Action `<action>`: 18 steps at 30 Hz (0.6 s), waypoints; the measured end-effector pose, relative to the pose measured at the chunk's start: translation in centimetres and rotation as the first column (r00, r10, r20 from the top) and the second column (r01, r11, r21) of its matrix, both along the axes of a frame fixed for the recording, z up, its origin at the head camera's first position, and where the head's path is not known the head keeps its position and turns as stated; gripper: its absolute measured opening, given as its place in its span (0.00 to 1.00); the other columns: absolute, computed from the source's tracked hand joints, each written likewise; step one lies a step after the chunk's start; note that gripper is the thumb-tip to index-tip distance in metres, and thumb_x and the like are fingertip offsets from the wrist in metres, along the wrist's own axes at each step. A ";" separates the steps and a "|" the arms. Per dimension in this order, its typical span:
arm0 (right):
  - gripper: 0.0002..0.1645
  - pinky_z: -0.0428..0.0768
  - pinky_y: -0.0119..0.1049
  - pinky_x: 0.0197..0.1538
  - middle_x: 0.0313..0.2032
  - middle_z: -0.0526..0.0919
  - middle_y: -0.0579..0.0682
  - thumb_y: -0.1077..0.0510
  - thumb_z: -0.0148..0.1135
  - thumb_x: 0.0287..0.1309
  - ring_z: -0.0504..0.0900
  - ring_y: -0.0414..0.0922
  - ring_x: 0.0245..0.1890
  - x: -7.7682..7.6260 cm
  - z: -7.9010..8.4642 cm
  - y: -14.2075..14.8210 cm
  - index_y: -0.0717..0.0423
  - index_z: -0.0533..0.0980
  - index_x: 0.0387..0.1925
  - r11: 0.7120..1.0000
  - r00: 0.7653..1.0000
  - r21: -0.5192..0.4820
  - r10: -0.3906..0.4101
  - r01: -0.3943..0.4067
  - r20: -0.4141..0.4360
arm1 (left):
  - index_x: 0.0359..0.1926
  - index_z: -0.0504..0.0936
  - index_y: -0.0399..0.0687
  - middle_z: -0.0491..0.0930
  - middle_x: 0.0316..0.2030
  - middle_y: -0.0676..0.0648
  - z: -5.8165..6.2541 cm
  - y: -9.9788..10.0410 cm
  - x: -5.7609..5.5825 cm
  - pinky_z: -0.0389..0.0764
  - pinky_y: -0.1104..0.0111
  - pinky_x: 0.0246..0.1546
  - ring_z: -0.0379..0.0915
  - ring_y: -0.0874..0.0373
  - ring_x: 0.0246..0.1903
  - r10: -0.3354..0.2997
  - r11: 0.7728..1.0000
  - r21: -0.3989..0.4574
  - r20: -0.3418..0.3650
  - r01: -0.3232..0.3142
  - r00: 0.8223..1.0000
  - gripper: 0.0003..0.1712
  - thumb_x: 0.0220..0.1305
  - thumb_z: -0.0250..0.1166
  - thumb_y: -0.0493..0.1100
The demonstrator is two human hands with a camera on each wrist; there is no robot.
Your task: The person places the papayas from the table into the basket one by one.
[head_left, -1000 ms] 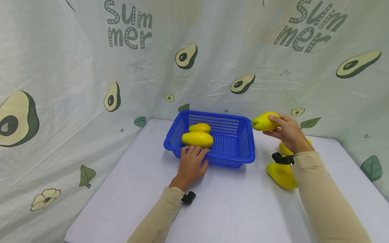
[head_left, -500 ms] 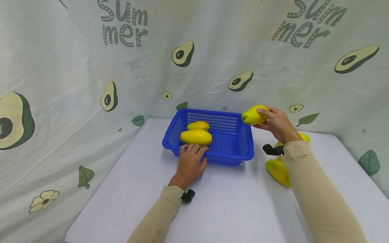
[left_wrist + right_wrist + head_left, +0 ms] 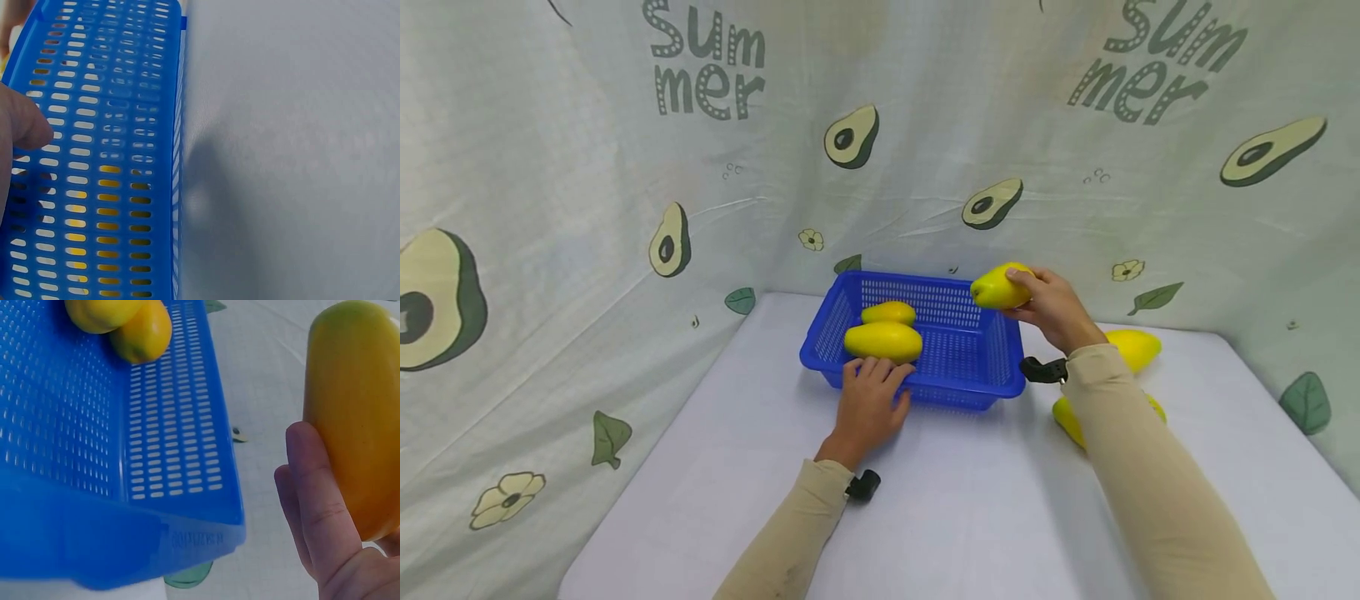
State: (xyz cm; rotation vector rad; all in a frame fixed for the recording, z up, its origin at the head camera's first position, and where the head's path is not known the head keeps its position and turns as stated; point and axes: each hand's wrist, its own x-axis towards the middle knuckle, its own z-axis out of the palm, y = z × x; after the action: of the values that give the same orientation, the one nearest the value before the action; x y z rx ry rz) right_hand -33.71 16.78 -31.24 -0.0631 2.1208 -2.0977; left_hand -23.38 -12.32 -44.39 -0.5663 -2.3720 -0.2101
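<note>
My left hand [image 3: 867, 410] grips the near rim of a blue plastic basket [image 3: 962, 387], fingers over the edge and thumb against the outer wall. In the left wrist view the thumb [image 3: 28, 122] presses on the slotted side. My right hand [image 3: 1051, 310] holds a yellow papaya [image 3: 998, 287] above the basket's back right corner. The right wrist view shows fingers [image 3: 319, 512] along one side of that papaya [image 3: 356, 412]. Two more papayas, a front one [image 3: 883, 342] and a smaller-looking back one [image 3: 889, 312], lie side by side at the basket's left end.
To the right of the basket, one papaya [image 3: 1135, 348] lies on the white table [image 3: 970, 500]. Another papaya [image 3: 1066, 420] is partly hidden under my right forearm. A printed cloth [image 3: 917, 125] hangs behind the table.
My right hand has carried the papaya leftward, from beside the basket's right edge to over its back right corner. The left hand keeps its grip on the rim.
</note>
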 end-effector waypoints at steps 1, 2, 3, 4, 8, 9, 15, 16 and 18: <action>0.53 0.75 0.45 0.60 0.67 0.59 0.62 0.38 0.61 0.65 0.70 0.58 0.62 0.0 0.0 -0.2 0.61 0.48 0.77 1.000 1.000 -0.008 0.000 0.000 0.003 | 0.56 0.82 0.57 0.77 0.40 0.54 0.0 0.0 0.0 0.63 0.53 0.56 0.70 0.54 0.46 0.000 1.000 0.001 0.001 0.000 1.000 0.20 0.62 0.66 0.50; 0.53 0.75 0.45 0.60 0.68 0.59 0.62 0.38 0.61 0.65 0.70 0.58 0.62 -0.1 -0.1 -0.3 0.61 0.48 0.77 1.000 1.000 -0.015 0.000 0.000 0.005 | 0.56 0.82 0.57 0.77 0.40 0.54 -0.1 -0.1 0.0 0.63 0.53 0.56 0.70 0.54 0.46 -0.003 1.000 0.002 -0.001 0.003 1.000 0.20 0.62 0.67 0.50; 0.53 0.75 0.45 0.60 0.67 0.59 0.62 0.38 0.61 0.65 0.70 0.58 0.62 -0.1 -0.1 -0.5 0.61 0.48 0.76 1.000 1.000 -0.026 -0.004 0.004 0.008 | 0.56 0.82 0.57 0.77 0.40 0.54 -0.1 -0.1 0.0 0.63 0.53 0.56 0.70 0.54 0.46 -0.004 1.000 0.004 -0.001 0.004 1.000 0.20 0.62 0.67 0.50; 0.53 0.75 0.45 0.60 0.67 0.59 0.62 0.39 0.61 0.66 0.70 0.58 0.62 -0.1 0.0 -0.6 0.62 0.48 0.76 1.000 1.000 -0.031 -0.003 0.003 0.008 | 0.56 0.82 0.57 0.77 0.40 0.54 -0.1 -0.1 0.0 0.63 0.53 0.56 0.69 0.54 0.46 -0.004 1.000 0.004 0.001 0.004 1.000 0.20 0.62 0.67 0.50; 0.52 0.77 0.45 0.58 0.68 0.59 0.62 0.40 0.62 0.66 0.71 0.58 0.61 -0.4 0.1 -1.3 0.62 0.48 0.76 0.999 1.000 -0.040 -0.010 0.010 0.019 | 0.56 0.82 0.56 0.77 0.41 0.54 -0.2 -0.1 -0.1 0.62 0.53 0.57 0.69 0.55 0.47 -0.003 1.000 0.006 0.014 0.003 1.000 0.20 0.63 0.67 0.50; 0.52 0.77 0.44 0.58 0.68 0.58 0.62 0.41 0.62 0.66 0.71 0.57 0.61 -0.4 0.1 -1.5 0.62 0.48 0.76 0.999 1.000 -0.039 -0.010 0.011 0.025 | 0.56 0.81 0.57 0.77 0.41 0.54 -0.3 -0.2 -0.1 0.62 0.53 0.57 0.68 0.55 0.47 -0.001 1.000 0.006 0.018 0.001 1.000 0.20 0.63 0.67 0.50; 0.52 0.77 0.43 0.58 0.70 0.56 0.63 0.42 0.61 0.67 0.69 0.58 0.62 -0.7 0.7 -2.5 0.62 0.47 0.76 0.999 0.999 -0.037 -0.009 0.011 0.041 | 0.55 0.82 0.56 0.77 0.40 0.54 -0.3 -0.2 -0.1 0.63 0.53 0.56 0.70 0.55 0.45 -0.015 1.000 0.019 -0.013 0.016 1.000 0.20 0.61 0.68 0.49; 0.52 0.77 0.44 0.58 0.70 0.56 0.63 0.42 0.61 0.67 0.69 0.58 0.62 -0.8 0.7 -2.7 0.62 0.46 0.76 0.999 0.999 -0.038 -0.008 0.009 0.039 | 0.55 0.82 0.56 0.77 0.39 0.54 -0.3 -0.2 0.0 0.63 0.53 0.55 0.70 0.55 0.45 -0.019 1.000 0.020 -0.021 0.019 1.000 0.20 0.61 0.68 0.49; 0.51 0.77 0.44 0.59 0.70 0.56 0.63 0.42 0.61 0.67 0.69 0.58 0.63 -0.8 0.7 -3.0 0.62 0.47 0.76 0.999 0.999 -0.045 -0.004 0.006 0.034 | 0.54 0.83 0.56 0.77 0.38 0.54 -0.4 -0.2 0.0 0.64 0.53 0.54 0.71 0.54 0.44 -0.026 0.999 0.020 -0.035 0.026 0.999 0.20 0.60 0.68 0.49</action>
State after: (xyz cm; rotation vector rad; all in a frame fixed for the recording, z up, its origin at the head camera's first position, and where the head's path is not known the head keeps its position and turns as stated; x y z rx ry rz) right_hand -34.54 13.81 -30.49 -0.0270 2.0565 -2.1343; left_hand -23.39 -12.56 -44.75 -0.5869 -2.3273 -0.2337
